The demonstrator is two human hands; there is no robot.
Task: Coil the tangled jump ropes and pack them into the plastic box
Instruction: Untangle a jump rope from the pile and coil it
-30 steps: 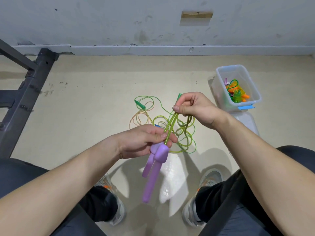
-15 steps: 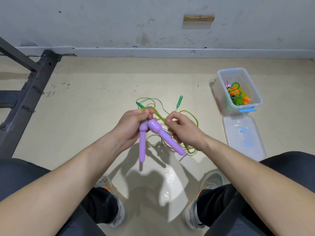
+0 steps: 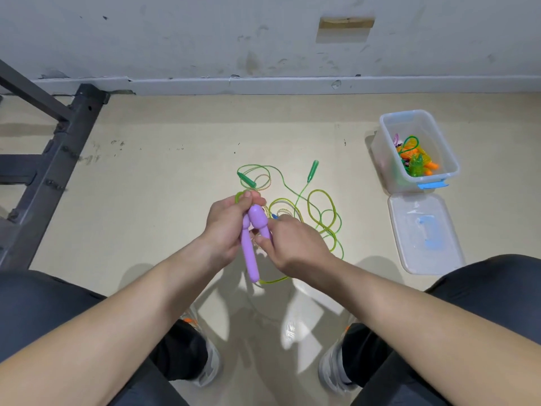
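R hand (image 3: 292, 244) has come down from tugging cord; its fingers now pinch one of the purple handles (image 3: 249, 256), near parallel vs splayed before; L hand (image 3: 225, 227) fingers curl round handle tops + a cord loop; most of the rope (image 3: 325, 227) lies on the floor, plastic box (image 3: 405, 113) well apart to the right; coiling prob. just starting.

A: Could the second purple handle (image 3: 259, 216) be seen whole?
B: No. The right hand (image 3: 295, 247) covered its lower part, and the yellow-green rope (image 3: 325, 224) was lost behind that hand and the left hand (image 3: 225, 227).
A: And the plastic box (image 3: 389, 174)?
B: Its contents were a jumble too small to sort into ropes. The metal frame (image 3: 58, 159) ran off the left edge, and the trouser legs (image 3: 181, 356) hid most of both shoes (image 3: 212, 361).
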